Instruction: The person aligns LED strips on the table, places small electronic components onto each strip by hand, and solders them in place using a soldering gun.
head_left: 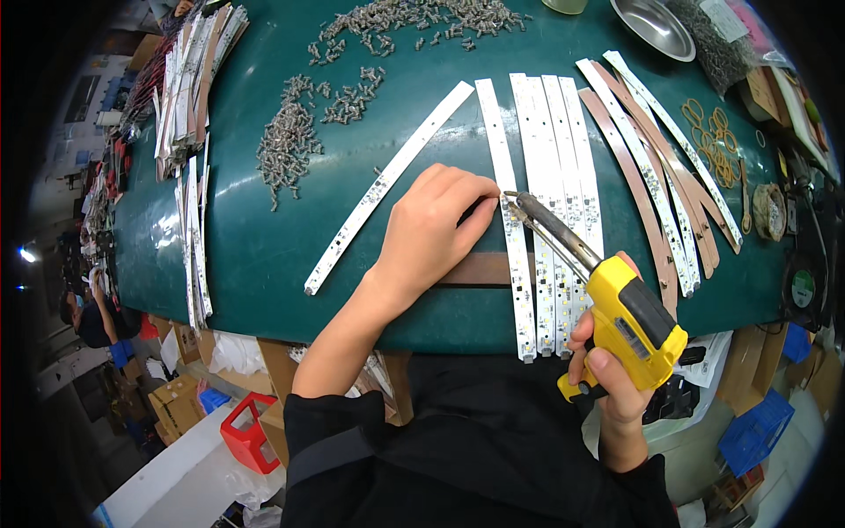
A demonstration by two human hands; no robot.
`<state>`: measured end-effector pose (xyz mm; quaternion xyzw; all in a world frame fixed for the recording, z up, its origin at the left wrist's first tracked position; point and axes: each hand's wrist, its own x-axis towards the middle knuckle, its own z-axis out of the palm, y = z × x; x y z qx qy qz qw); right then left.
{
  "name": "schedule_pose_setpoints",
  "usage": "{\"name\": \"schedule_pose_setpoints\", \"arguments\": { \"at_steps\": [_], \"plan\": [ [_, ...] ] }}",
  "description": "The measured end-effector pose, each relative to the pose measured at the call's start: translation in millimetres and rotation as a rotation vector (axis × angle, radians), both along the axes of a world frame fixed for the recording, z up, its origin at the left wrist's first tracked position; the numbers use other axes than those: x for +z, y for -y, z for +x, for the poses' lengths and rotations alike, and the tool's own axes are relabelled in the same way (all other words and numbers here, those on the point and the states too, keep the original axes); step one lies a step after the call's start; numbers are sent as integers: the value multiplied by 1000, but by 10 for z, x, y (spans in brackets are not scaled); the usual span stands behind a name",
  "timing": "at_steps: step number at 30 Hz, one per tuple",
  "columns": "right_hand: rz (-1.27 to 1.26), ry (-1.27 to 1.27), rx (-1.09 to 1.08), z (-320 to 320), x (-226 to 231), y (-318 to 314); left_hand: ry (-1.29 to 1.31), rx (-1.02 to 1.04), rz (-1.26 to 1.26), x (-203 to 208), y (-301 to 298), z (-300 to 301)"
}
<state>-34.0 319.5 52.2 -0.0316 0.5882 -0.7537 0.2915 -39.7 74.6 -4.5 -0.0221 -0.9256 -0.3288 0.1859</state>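
Observation:
My right hand (616, 383) is wrapped round the grip of a yellow and black soldering gun (623, 304). Its dark tip meets a white LED circuit strip (519, 290) close to the fingertips of my left hand (431, 220). Those fingers are pinched together at the strip's edge; whatever they hold is too small to make out. Several similar strips (565, 273) lie side by side just right of it, partly behind the gun. To the left of my left hand, a single strip (387, 183) rests slanted on the table. A brown bar (475, 269) lies beneath the nearest strips.
Small metal parts form heaps (286, 145) on the green table (238, 238). More strips (656, 158) fan out at the right, near rubber bands (715, 145) and a steel bowl (653, 28). Bundled strips (189, 84) stand at the far left. A red stool (251, 436) is below.

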Motion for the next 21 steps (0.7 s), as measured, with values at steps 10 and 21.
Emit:
{"name": "schedule_pose_setpoints", "arguments": {
  "at_steps": [10,21],
  "plan": [
    [14,105,-20,7,39,7,-18,-26,-2,-12,11,-17],
    [22,95,-46,20,46,-1,-61,-27,-120,-13,-62,-25]
  ]
}}
